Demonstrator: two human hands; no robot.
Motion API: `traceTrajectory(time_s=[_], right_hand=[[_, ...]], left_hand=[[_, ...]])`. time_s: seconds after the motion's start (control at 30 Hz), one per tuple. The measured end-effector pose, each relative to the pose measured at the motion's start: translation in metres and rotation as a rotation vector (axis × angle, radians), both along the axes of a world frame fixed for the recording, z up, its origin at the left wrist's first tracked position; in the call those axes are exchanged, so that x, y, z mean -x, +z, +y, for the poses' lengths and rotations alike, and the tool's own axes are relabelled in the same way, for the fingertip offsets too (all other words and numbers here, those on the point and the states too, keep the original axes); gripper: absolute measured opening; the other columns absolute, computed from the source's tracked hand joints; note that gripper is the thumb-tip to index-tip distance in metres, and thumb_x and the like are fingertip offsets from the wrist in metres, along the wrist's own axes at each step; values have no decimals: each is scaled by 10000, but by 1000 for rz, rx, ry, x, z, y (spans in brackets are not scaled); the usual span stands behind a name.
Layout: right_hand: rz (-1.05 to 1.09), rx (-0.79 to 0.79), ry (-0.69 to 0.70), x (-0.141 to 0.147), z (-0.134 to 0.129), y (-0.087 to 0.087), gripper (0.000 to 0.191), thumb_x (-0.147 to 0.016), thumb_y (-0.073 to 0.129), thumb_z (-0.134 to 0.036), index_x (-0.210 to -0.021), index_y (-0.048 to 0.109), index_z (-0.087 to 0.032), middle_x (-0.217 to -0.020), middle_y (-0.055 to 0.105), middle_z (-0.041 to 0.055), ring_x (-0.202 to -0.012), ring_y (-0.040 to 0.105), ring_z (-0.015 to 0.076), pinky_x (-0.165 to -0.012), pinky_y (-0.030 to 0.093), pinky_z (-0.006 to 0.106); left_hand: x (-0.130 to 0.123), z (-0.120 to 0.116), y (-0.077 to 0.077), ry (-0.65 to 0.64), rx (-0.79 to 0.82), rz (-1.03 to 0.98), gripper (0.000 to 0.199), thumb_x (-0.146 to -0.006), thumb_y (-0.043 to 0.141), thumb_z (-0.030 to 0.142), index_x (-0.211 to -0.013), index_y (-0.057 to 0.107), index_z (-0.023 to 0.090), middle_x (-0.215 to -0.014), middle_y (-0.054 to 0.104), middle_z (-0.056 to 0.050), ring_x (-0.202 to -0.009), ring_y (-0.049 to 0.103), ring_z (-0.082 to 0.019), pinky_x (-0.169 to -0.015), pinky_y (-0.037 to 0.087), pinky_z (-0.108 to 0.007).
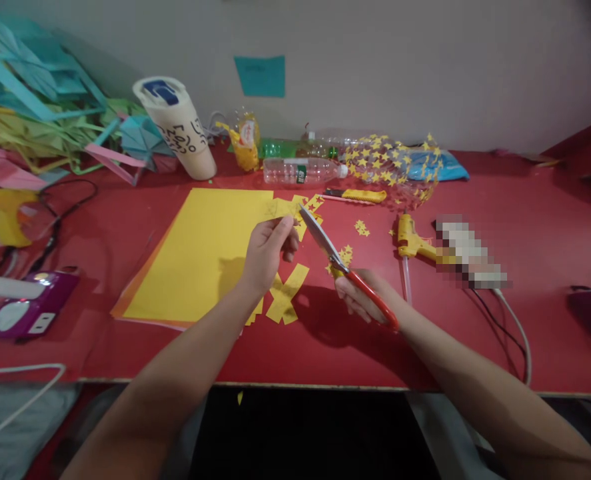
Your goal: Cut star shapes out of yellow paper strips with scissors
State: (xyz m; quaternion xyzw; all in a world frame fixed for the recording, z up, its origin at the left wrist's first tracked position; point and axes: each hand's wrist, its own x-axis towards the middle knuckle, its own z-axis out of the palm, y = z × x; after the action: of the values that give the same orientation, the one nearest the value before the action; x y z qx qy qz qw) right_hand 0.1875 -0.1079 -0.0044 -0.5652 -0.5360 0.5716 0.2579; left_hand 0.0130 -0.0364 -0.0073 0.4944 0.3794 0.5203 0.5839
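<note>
My left hand pinches a small strip of yellow paper with pencil-like lines on it. In my right hand is a pair of scissors with red handles, its blade tips at the strip's right end. Beyond the tips lie yellow paper scraps with star-shaped holes. Small yellow stars sit in a pile partly behind the scissors, and more stars lie farther back. Crossed yellow paper strips rest on the table below my left hand.
Yellow sheets are stacked at left. A yellow glue gun, a pixelated object and its cable lie right. Behind are a utility knife, plastic bottles, a star-covered clear form and a tall cup. Folded paper fills the left.
</note>
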Motion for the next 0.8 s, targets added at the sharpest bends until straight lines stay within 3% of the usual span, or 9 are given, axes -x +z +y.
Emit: traceTrajectory(time_s=[0.37, 0.47, 0.8], right_hand=[[-63, -27, 110, -4, -1, -3, 422, -762, 552, -569, -600, 420, -202, -379, 353, -96, -310, 348, 54, -399, 344, 220], [-82, -29, 136, -4, 0, 0, 426, -762, 538, -575, -601, 425, -197, -411, 404, -76, -317, 357, 52, -370, 305, 213], [-69, -4, 163, -5, 0, 3, 424, -755, 530, -592, -614, 428, -205, -370, 389, -84, -335, 384, 68, -408, 355, 229]], left_hand=[[5, 3, 3, 131, 2, 22, 232, -752, 556, 267, -553, 589, 155, -462, 522, 32, -391, 433, -32, -379, 348, -172], [6, 6, 3, 123, 4, 8, 207, -724, 555, 232, -538, 594, 149, -452, 520, 32, -385, 434, -31, -372, 346, -171], [9, 8, -2, 75, -23, -20, 190, -711, 578, 230, -543, 621, 152, -461, 558, 23, -384, 459, -36, -370, 364, -170]])
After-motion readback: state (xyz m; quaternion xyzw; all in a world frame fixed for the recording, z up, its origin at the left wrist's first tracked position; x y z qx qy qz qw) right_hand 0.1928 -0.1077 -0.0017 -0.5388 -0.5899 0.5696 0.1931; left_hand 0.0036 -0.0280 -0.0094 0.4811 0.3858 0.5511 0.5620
